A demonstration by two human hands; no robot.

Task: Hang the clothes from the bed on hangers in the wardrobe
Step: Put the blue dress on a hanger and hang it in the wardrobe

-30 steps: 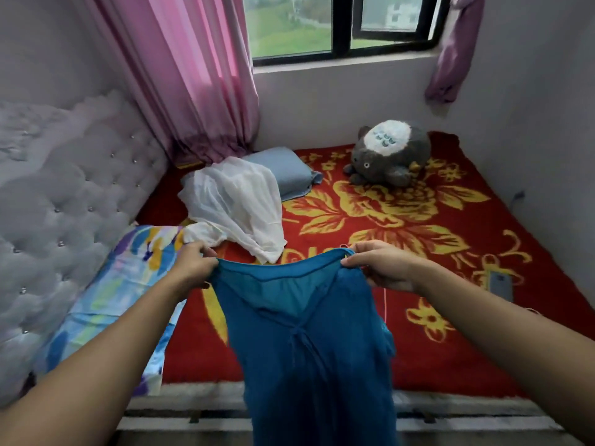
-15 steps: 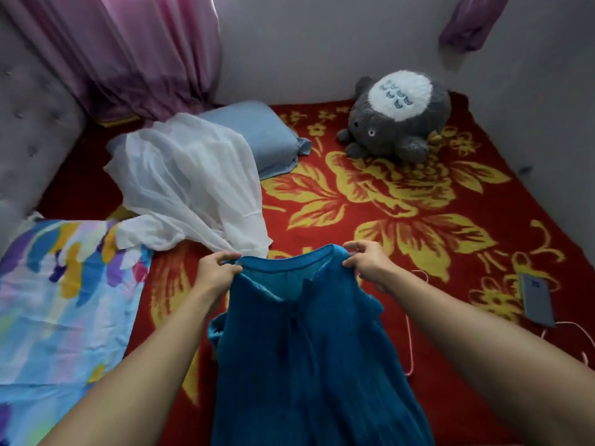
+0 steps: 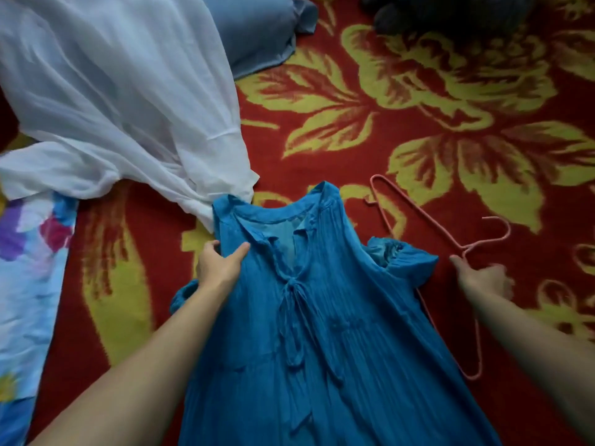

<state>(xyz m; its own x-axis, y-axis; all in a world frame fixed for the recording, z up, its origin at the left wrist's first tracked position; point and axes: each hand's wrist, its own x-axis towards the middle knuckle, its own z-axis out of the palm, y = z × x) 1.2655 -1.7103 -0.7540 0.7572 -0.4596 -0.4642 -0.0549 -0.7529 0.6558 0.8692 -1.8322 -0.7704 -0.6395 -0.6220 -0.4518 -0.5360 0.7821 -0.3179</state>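
The left hand [image 3: 219,267] grips the blue dress [image 3: 322,333] near its left shoulder. The thumb lies on top of the pleated cloth just beside the neckline and the fingers are tucked over the edge. The right hand [image 3: 484,278] is blurred. Its fingers are curled over the pink hanger [image 3: 418,217] where the hook meets the wire arms, and the thumb lies against the wire.

The dress is spread on the bed with its front up and its neckline pointing away from the person. A thin tie hangs down from the open collar. Its skirt runs out of view at the bottom edge. The right sleeve is bunched and covers part of the hanger's lower wire. The rest of the hanger lies flat on the blanket [image 3: 322,130] just to the right of the dress.

The blanket is red with large yellow flowers. A sheer white garment [image 3: 112,107] lies crumpled at the upper left, and its hem touches the dress's left shoulder. Beyond it sits a pale blue pillow [image 3: 257,33]. A bright multicoloured sheet [image 3: 29,268] runs along the left edge. At the top, part of a grey plush toy [image 3: 450,11] shows.
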